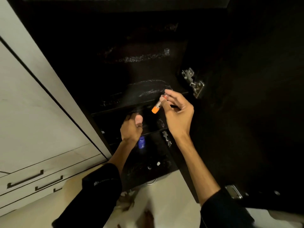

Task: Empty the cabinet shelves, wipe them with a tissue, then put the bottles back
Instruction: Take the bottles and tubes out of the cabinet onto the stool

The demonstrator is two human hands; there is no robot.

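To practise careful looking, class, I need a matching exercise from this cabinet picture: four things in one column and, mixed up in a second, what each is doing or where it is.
Things:
1. Orange tube
2. Blue bottle
3. Hinge
4. Left hand

Places:
A. On the open door's edge
B. Pinched in the right hand
C. Reaching into a lower shelf
D. Just below the left wrist

Pairs: 1-B, 2-D, 3-A, 4-C

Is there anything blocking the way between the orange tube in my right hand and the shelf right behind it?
Nothing visible does. The right hand pinches the orange tube just in front of the shelf, whose surface there shows only smears; the left hand is lower.
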